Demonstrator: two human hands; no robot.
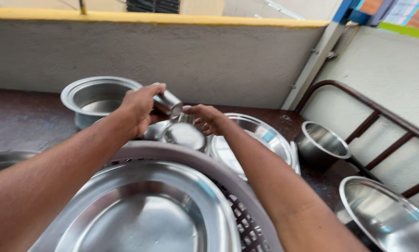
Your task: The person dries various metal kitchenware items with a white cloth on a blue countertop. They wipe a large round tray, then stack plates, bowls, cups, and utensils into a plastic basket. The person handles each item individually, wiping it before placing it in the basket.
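The left hand (139,105) grips a small steel cup (168,103), tilted, fingers wrapped round it, at twelve o'clock above the basket (246,219); the right hand (208,117), fingers loosely curled on nothing, hovers over a steel bowl (185,135); sorting washed vessels, seemingly; setting the cup down needs a steady tilt.

Left hand (139,106) grips steel tumbler (168,103); right hand (208,117) beside.

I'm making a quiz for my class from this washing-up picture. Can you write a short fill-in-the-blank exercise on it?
1. The left hand holds a small steel ____.
2. The big steel plate lies in a plastic ____.
3. The right hand holds ____.
4. The wide steel pot stands to the ____ of both hands.

Missing words: cup; basket; nothing; left
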